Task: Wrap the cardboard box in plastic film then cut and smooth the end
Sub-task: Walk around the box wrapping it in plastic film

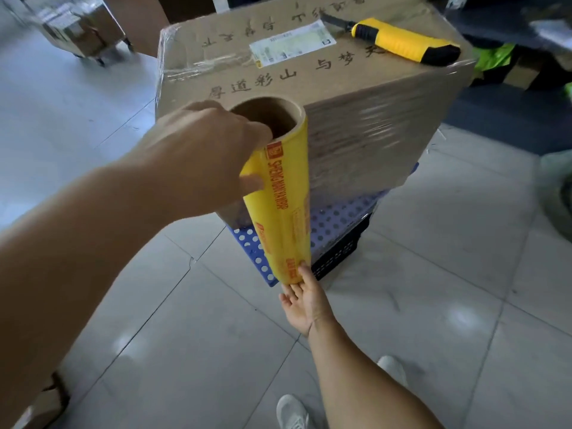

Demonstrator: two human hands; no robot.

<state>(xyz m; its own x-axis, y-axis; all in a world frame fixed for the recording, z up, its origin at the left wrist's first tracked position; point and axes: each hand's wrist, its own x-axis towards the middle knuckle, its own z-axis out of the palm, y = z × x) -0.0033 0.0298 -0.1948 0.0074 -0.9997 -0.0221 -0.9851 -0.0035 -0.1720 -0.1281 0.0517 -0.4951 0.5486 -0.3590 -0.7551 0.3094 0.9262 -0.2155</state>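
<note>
A large cardboard box (272,66) with printed characters stands on a blue perforated stool (337,218). Clear plastic film covers its right side face (371,140). A yellow film roll (284,196) with a cardboard core stands upright against the box's near corner. My left hand (204,156) grips the roll's top end, fingers at the core's rim. My right hand (305,300) supports the roll's bottom end from below with its fingers. A yellow and black utility knife (402,41) lies on the box top at the far right, blade extended.
A white shipping label (292,43) is stuck on the box top. A black crate (343,252) sits under the stool. A wrapped box on a wheeled cart (83,29) stands at the far left. Grey floor tiles surround the box. My white shoes (294,410) are below.
</note>
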